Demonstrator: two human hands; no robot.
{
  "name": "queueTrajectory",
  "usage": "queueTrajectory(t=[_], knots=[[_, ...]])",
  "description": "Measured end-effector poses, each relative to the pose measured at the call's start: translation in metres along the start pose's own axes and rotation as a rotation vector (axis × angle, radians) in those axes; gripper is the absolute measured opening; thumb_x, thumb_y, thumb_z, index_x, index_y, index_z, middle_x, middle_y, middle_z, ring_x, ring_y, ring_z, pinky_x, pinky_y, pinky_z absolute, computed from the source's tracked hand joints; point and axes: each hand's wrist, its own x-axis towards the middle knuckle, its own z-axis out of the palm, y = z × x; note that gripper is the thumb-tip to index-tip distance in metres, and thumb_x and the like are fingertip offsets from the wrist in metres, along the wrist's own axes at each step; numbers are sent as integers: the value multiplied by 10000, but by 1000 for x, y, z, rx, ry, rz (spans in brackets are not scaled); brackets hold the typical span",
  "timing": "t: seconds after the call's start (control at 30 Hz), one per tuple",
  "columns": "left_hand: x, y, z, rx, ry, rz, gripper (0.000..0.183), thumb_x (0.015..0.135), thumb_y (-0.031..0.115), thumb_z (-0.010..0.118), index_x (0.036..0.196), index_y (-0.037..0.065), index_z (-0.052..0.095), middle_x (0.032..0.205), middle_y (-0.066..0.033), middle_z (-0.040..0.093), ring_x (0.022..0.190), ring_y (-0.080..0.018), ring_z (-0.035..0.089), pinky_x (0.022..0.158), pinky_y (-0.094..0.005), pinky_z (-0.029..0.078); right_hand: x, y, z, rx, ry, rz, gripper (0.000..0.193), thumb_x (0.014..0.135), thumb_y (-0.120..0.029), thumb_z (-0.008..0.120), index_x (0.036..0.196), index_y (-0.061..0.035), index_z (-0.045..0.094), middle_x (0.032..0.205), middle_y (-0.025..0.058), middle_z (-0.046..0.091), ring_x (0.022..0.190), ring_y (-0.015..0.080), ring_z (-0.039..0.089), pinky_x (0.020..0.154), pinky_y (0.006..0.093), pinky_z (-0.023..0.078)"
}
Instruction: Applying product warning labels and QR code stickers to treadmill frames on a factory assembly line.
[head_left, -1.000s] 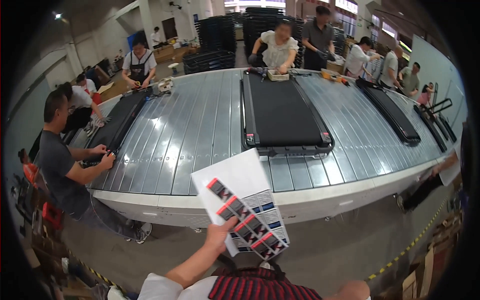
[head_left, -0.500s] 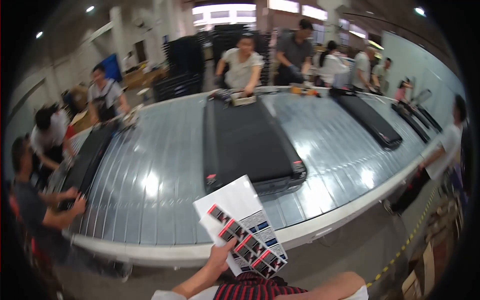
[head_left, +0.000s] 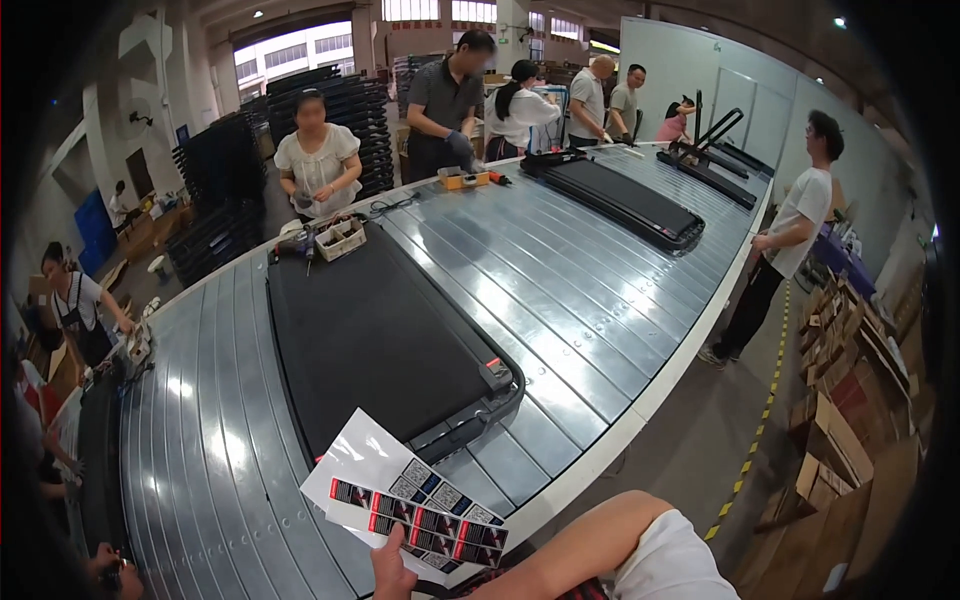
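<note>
Near one treadmill (head_left: 365,335), the left hand (head_left: 393,574) holds two label sheets (head_left: 425,522).

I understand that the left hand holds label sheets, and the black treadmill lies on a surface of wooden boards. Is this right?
Not quite: the head view shows shiny metal slats, not wooden boards, under the black treadmill. The left hand does hold label sheets.
</note>
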Motion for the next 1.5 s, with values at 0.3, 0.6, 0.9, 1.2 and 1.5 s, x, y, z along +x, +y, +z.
queueTrajectory(t=[0.3, 0.6, 0.9, 1.2, 1.5], knots=[[34, -31, 24, 89, 240, 56, 431, 801, 63, 546, 1203, 13, 399, 1067, -113, 537, 920, -241, 550, 800, -402, 454, -40, 19, -83, -431, -344, 293, 180, 676, -231, 548, 697, -61, 605, 667, 142, 593, 626, 313, 584, 605, 431, 450], [30, -88, 111, 87, 110, 235, 343, 847, 86, 471, 1166, -30, 422, 1045, -122, 539, 905, -217, 560, 784, -368, 463, -101, 15, -101, -128, 20, -222, 274, 680, -303, 580, 551, -61, 580, 486, 85, 543, 452, 273, 544, 399, 366, 402], [15, -81, 67, 105, 403, 375, 364, 762, 15, 605, 1106, -19, 490, 1017, -78, 557, 874, -160, 547, 744, -286, 453, -202, -13, -188, -401, -670, 684, 330, 695, -168, 574, 947, -19, 424, 901, 163, 513, 836, 327, 545, 664, 401, 454], [65, -63, 35, 97, 391, 560, 326, 762, 37, 613, 1061, -43, 510, 991, -87, 567, 857, -154, 556, 751, -283, 451, -194, 47, -160, -103, 24, 223, 227, 704, -97, 640, 594, -60, 445, 477, 49, 371, 357, 206, 390, 323, 314, 283], [141, -39, -144, 139, 650, 254, 353, 758, 93, 631, 1051, -56, 501, 961, -115, 574, 799, -199, 581, 685, -325, 478, -111, 102, -107, -69, -65, 65, 209, 698, -138, 670, 613, -31, 512, 512, 34, 414, 396, 174, 418, 342, 273, 317]])
